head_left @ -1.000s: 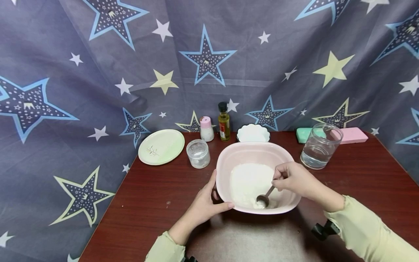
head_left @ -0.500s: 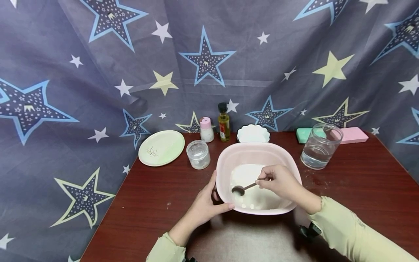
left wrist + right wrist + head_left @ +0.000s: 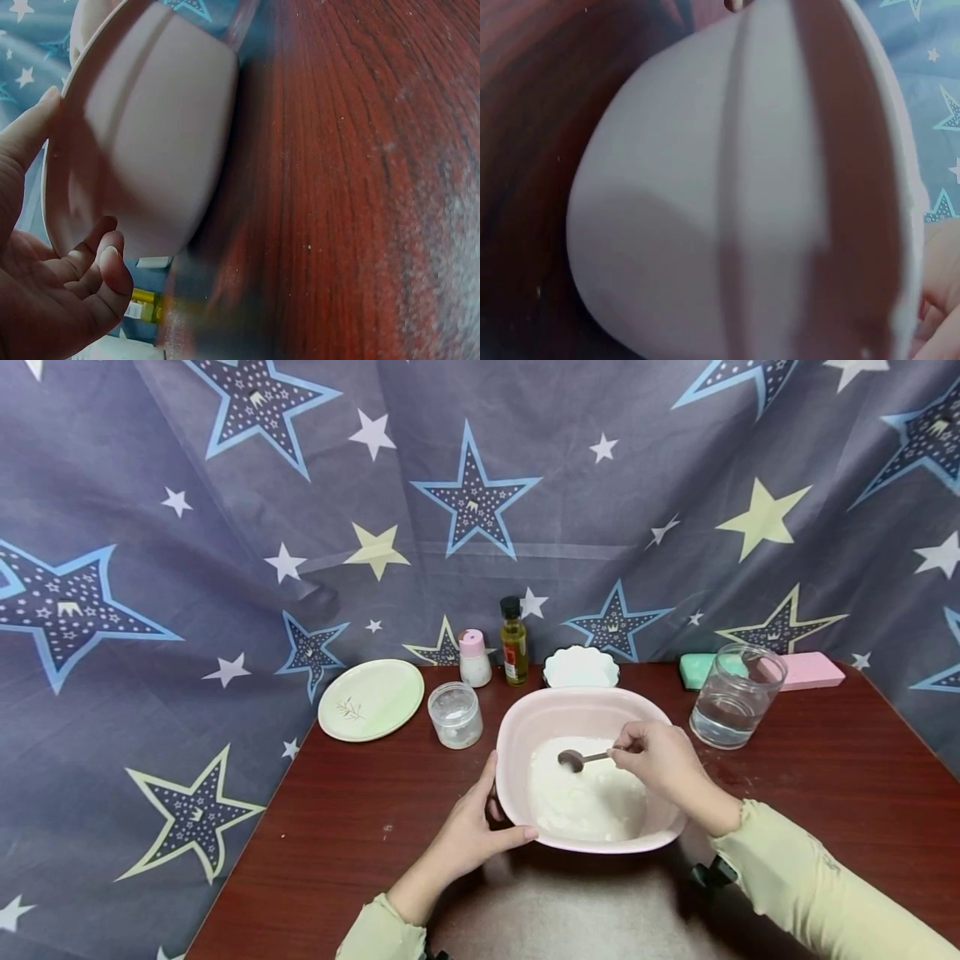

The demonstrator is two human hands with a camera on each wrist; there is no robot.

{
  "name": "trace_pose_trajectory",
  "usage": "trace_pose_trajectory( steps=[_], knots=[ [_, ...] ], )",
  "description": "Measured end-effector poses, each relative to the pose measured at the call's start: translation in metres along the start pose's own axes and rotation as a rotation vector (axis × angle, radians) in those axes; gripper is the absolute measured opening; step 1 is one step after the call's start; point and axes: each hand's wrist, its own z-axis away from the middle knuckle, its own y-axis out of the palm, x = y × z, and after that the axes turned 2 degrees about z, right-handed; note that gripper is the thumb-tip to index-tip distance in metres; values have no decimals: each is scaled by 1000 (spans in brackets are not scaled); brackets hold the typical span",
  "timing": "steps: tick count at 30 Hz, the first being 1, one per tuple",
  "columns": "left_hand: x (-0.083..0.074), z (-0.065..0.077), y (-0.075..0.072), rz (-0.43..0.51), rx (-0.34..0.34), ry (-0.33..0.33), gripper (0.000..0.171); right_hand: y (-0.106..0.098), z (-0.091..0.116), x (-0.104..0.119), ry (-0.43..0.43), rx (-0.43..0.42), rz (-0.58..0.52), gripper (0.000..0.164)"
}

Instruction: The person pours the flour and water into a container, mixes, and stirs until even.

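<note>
A pink basin (image 3: 513, 752) sits on the table with white flour-like stuff (image 3: 588, 797) in it, partly wet-looking. My left hand (image 3: 472, 827) holds the basin's near-left corner, thumb on the rim and fingers against the outer wall, as the left wrist view also shows on the basin (image 3: 157, 127). Over the white stuff, my right hand (image 3: 663, 764) pinches the handle of a dark brown spoon (image 3: 572, 761), its bowl pointing left. In the right wrist view the basin (image 3: 675, 150) hides the spoon, and only part of the right hand (image 3: 941, 292) appears at the edge.
Behind the basin stand a clear jar (image 3: 456, 717), a pink-capped shaker (image 3: 474, 658), an oil bottle (image 3: 513, 642) and a scalloped white dish (image 3: 581, 667). A plate (image 3: 371, 700) lies left. A water jug (image 3: 735, 697) stands right, before green (image 3: 696, 668) and pink blocks (image 3: 813, 671).
My right hand has swept the spoon from the basin's near side to its left, then up toward the far side. The white stuff looks more spread. My left hand stays on the rim.
</note>
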Motion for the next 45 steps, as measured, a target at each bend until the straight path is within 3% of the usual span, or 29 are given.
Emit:
trace_pose_trajectory(
  steps=[17,25,34,45],
  knots=[
    [2,-1,0,-19,-4,-1,111,-33,3,-12,28,5,106,18],
    [3,-2,0,-20,-3,-13,111,-48,8,-10,43,111,102,17],
    [3,-1,1,-19,-6,-12,111,-51,14,-7,25,265,-83,17],
    [4,-1,0,-2,-6,-12,110,-37,16,-1,3,363,-243,18]
  ],
)
